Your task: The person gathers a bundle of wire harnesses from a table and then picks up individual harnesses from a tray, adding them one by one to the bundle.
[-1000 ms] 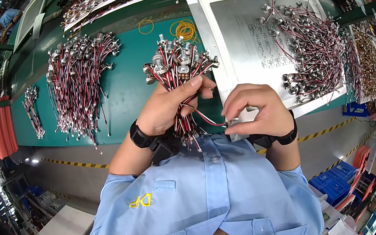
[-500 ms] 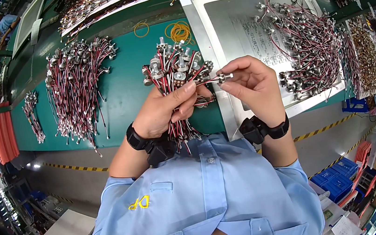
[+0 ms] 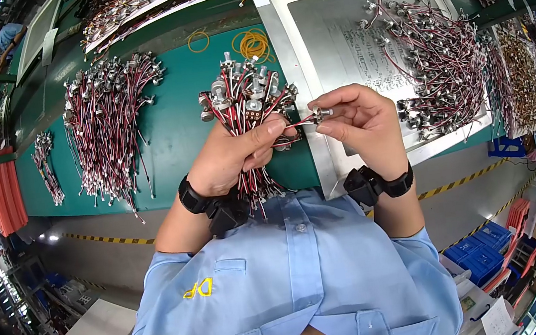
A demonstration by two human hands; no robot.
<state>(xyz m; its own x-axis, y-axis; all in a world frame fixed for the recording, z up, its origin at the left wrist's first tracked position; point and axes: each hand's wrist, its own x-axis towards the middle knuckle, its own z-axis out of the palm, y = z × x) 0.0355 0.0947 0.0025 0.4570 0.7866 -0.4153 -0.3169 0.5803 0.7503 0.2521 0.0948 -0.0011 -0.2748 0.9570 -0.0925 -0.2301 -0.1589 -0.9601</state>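
Sheaf (image 3: 47, 169) of wires lies far left on green table (image 3: 176, 125), beside larger pile (image 3: 107, 123), metal heads at far end. Your left hand (image 3: 232, 157) curls snugly around bundle (image 3: 249, 97) in front of your chest: silvery round heads with shafts clustered above your grip, red, black and white wires hanging below, small pale ends. Yellow bands (image 3: 254, 43) lie beyond it. Your right hand (image 3: 368, 120) pinches single part (image 3: 322, 114), thumb and fingertips nearly together; metal shaft points right, reddish wires lead left to your left fingertips. Farther right, tangled pile (image 3: 446, 68) lies on metal frame (image 3: 288, 48).
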